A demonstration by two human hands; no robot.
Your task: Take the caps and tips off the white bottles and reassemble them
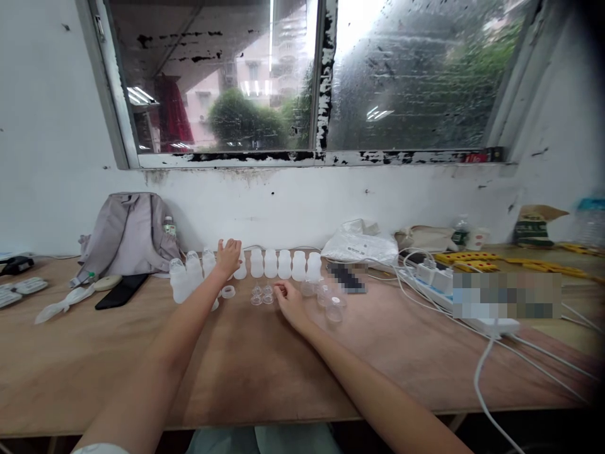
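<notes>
White baby bottles (271, 263) stand in a row along the back of the workspace. My left hand (229, 257) reaches over the row's left part, its fingers curled around the top of a bottle mostly hidden behind the hand and wrist. More bottles with clear domed caps (193, 268) stand to its left. Below it lies a white ring (228, 291). My right hand (290, 304) rests low over the table with thumb and fingers drawn together, just right of several clear bottle teats (262, 295); whatever its fingertips hold is hidden. Clear caps (334, 309) lie to its right.
A grey backpack (130, 233) and a black phone-like slab (121, 291) sit at left. On the right are a white plastic bag (362, 243), a partly blurred dark phone (347, 277), and a power strip (494, 323) with trailing white cables. The window wall bounds the table (265, 372).
</notes>
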